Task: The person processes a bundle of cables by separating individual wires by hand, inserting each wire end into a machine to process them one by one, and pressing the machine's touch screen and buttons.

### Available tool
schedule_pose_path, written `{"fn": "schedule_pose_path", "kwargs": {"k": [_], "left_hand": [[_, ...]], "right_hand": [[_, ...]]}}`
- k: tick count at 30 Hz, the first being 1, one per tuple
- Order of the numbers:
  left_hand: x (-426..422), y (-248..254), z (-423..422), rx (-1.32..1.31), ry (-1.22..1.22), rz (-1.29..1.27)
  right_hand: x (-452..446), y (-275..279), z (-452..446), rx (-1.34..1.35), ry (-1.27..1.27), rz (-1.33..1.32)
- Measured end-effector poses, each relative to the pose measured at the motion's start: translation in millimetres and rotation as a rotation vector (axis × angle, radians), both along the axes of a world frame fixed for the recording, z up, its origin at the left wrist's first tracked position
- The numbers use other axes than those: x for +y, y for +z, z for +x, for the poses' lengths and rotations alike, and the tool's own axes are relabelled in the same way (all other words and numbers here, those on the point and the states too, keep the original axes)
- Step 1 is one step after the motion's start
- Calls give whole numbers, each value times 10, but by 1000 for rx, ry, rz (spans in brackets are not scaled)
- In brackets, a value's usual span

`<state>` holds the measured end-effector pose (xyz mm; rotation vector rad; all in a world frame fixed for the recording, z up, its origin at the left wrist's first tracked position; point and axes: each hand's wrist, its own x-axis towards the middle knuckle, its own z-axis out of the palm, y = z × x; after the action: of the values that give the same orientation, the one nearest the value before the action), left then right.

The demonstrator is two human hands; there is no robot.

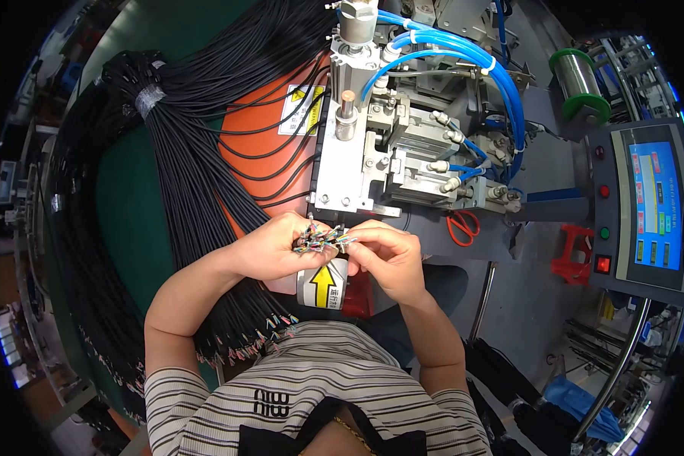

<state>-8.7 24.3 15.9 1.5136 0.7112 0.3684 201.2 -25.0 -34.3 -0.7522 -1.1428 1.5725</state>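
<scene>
Gathering a bunch of thin, multicoloured wire ends [317, 240] just beyond the white plate with a yellow arrow [307, 292], the left hand [270, 247] is closed around its left side. The right hand [391, 260] has thumb and forefinger drawn narrow at the bunch's right edge; whether a strand lies between them, I cannot tell. The bunch should be light and springy, its fine cores easily bent, splayed or nicked, so a soft pinch suits single strands, while any firm hold belongs farther back, on the sheathing, which the fingers hide.

Beyond and to the left, long, round, black-sheathed cables [197, 171] spread over the dark green worktop [125, 190]. Together they look heavy, smooth enough to slide over one another, and limp along their length but stiffer where gathered. The clear plastic wrap [149, 99] near their far end seems the surest place to take hold. Ahead of the hands stands the silver metal machine [349, 163], with glossy blue tubes [512, 91] arching farther back.
</scene>
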Motion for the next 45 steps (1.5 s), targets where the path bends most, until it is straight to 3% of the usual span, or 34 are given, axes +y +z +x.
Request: {"fn": "schedule_pose_path", "kwargs": {"k": [3, 6, 8, 10, 13, 16, 32, 41, 45], "left_hand": [[-37, -15, 28, 83, 22, 0], [-97, -4, 63, 199, 19, 262], [-186, -24, 112, 232, 44, 665], [-262, -104, 138, 227, 48, 900], [-338, -132, 136, 256, 110, 1012], [-348, -149, 154, 335, 145, 1116], [-277, -89, 126, 385, 25, 1044], [-277, -1, 200, 496, -74, 1162], [-249, -9, 208, 499, -101, 1180]], "right_hand": [[12, -5, 10, -53, -7, -2], [23, -19, 37, -132, -3, -1], [50, -16, 66, -238, 20, 35], [94, 38, 104, -395, 62, 101], [37, 120, -37, -703, -203, 437], [54, 156, -2, -1045, -279, 679], [8, -5, -16, -973, -289, 554], [26, 178, -22, -1240, -177, 668], [78, 190, 21, -1221, -124, 636]]}}
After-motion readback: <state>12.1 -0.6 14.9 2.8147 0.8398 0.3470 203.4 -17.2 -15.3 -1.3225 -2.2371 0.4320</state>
